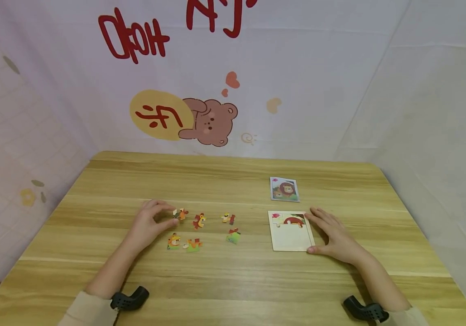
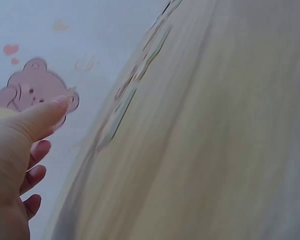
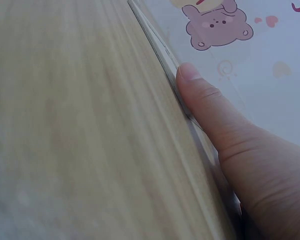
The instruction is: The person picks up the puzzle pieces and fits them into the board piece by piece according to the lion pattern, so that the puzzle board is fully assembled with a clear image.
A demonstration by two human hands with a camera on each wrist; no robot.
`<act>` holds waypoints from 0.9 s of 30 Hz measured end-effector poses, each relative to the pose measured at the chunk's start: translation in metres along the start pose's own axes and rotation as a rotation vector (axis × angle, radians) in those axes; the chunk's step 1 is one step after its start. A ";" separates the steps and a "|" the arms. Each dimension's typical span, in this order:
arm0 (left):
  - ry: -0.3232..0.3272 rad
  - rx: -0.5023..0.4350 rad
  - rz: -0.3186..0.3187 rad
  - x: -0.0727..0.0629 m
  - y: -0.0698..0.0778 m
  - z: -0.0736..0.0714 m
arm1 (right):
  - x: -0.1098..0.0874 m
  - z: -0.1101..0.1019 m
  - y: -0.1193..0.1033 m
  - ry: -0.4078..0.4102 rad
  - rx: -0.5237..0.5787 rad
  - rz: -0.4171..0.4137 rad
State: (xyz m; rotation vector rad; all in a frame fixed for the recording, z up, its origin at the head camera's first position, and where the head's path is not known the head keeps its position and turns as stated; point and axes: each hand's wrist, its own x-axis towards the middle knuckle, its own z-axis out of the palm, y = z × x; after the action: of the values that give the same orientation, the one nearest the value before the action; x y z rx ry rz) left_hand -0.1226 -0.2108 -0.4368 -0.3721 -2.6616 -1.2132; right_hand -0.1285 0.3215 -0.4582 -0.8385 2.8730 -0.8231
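My left hand [image 1: 147, 226] pinches a small jigsaw piece [image 1: 181, 214] with orange and white parts between thumb and fingertips. In the left wrist view its thumb [image 2: 47, 115] points forward, the other fingers bent below. At the right, my right hand [image 1: 332, 235] holds the square puzzle tray [image 1: 291, 239] by its right side, fingertips at the back corner and thumb at the front one. Pieces with a pink flower and a red-brown mane fill the tray's top strip; below them the bare base shows. The right wrist view has the thumb [image 3: 205, 100] along the tray's edge.
Several loose puzzle pieces lie between the hands, among them a brown-and-yellow piece [image 1: 199, 221], a green piece [image 1: 233, 236] and a lion-cub piece [image 1: 173, 242]. A lion picture card [image 1: 284, 189] lies behind the tray. A printed cloth [image 1: 298, 90] hangs behind the wooden table [image 1: 233, 280].
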 end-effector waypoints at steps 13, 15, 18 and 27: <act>0.005 -0.112 0.070 0.001 0.043 0.037 | 0.000 0.000 0.001 0.001 0.015 -0.005; -0.002 -0.123 0.075 0.001 0.050 0.043 | 0.000 0.000 0.001 0.001 0.015 -0.004; -0.016 -0.134 0.085 0.002 0.058 0.053 | 0.000 0.000 0.001 0.001 0.015 -0.001; -0.021 -0.163 0.139 0.004 0.084 0.087 | 0.000 0.000 0.002 0.001 0.014 -0.005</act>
State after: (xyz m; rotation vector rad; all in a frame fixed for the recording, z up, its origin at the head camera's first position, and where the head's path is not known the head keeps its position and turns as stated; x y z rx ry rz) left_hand -0.1069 -0.0911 -0.4322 -0.5870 -2.5126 -1.3924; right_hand -0.1293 0.3228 -0.4592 -0.8441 2.8640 -0.8426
